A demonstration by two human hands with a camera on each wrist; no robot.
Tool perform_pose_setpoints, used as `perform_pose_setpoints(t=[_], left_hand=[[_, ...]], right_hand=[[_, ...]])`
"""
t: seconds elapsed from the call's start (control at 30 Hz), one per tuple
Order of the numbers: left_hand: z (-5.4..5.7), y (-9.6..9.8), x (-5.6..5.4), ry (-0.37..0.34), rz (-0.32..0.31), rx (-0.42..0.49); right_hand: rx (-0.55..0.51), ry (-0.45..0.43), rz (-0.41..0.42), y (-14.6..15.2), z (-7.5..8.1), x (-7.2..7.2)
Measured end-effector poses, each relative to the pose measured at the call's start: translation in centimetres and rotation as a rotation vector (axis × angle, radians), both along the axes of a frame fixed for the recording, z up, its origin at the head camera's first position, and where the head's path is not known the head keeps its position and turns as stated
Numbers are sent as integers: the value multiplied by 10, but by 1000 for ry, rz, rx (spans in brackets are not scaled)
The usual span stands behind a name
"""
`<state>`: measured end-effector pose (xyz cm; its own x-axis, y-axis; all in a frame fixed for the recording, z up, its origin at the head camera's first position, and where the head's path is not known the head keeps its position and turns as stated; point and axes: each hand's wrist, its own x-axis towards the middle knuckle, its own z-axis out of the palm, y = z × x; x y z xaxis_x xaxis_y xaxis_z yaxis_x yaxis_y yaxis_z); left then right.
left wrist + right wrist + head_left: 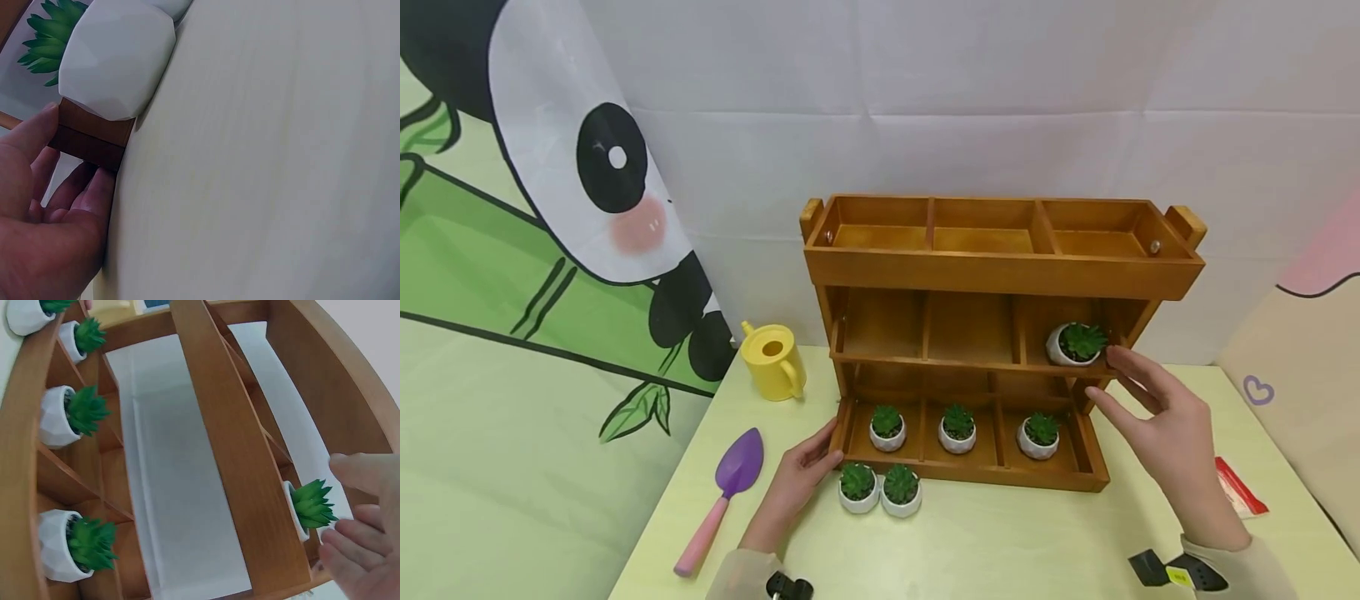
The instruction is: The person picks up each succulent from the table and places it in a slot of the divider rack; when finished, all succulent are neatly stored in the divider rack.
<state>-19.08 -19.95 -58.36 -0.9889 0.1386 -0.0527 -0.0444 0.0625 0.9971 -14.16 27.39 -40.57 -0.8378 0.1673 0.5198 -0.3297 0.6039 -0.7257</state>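
A three-tier wooden shelf point(1003, 275) stands on the table. My left hand point(801, 479) grips the left front corner of its bottom tier; in the left wrist view the thumb lies over the edge and the fingers are behind it. My right hand point(1168, 425) is beside the middle tier's right end, thumb and fingers apart, holding nothing. Close to its fingers, a potted succulent point(1075, 344) sits in that tier's right compartment. The bottom tier holds a potted succulent point(957, 429) in each compartment. Two potted succulents point(901, 492) stand before the shelf, near my left hand.
A yellow watering can point(772, 367) stands left of the shelf. In front of it lies a purple trowel point(740, 465) with a pink handle. A red and white packet point(1240, 490) rests on the table, partly behind my right arm. A white cloth point(970, 108) hangs behind the shelf.
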Motion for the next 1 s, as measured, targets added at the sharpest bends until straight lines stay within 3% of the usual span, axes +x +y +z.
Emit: perform_pose_setpoints(t=[0.2, 0.4, 1.0], left_hand=[[-1, 0, -1, -1, 1, 12], [-1, 0, -1, -1, 7, 14], [-1, 0, -1, -11, 6, 16]], right_hand=[[-57, 6, 9, -7, -11, 10], [-73, -1, 69, -15, -28, 12], [-33, -93, 252, -48, -87, 14]])
